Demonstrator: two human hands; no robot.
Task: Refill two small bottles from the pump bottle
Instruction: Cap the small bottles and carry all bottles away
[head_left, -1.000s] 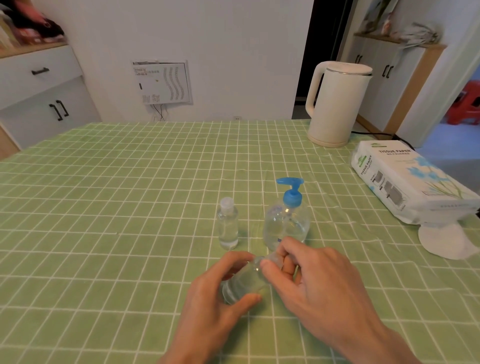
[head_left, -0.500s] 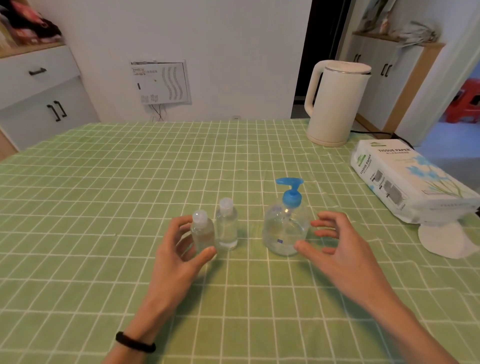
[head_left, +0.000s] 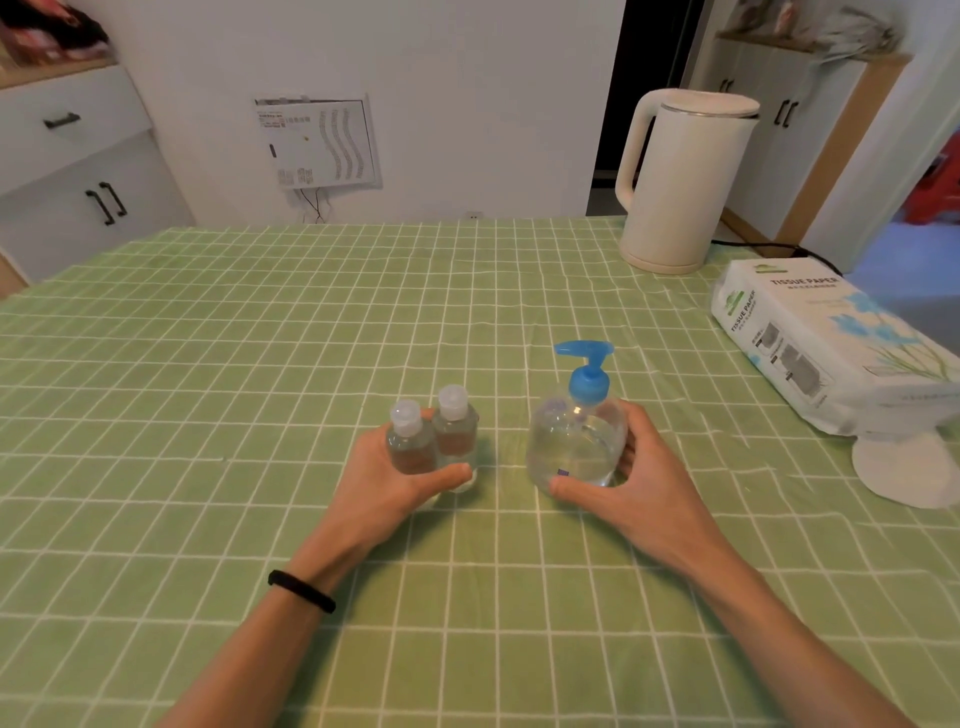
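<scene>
Two small clear bottles with translucent caps stand upright side by side on the green checked tablecloth, the left small bottle (head_left: 409, 441) touching the right small bottle (head_left: 455, 430). My left hand (head_left: 387, 480) wraps around both, thumb in front and fingers behind. To their right stands the clear pump bottle (head_left: 576, 441) with a blue pump head, partly filled with clear liquid. My right hand (head_left: 631, 480) grips its right side and base, thumb across the front.
A cream electric kettle (head_left: 680, 179) stands at the back right with its cord trailing. A white tissue paper pack (head_left: 821, 343) lies at the right edge over a round white pad (head_left: 909, 467). Cabinets stand beyond the table (head_left: 208, 364).
My left hand set the small bottle beside the other one and now clasps both. My right hand moved in from open air and closed on the pump bottle.
</scene>
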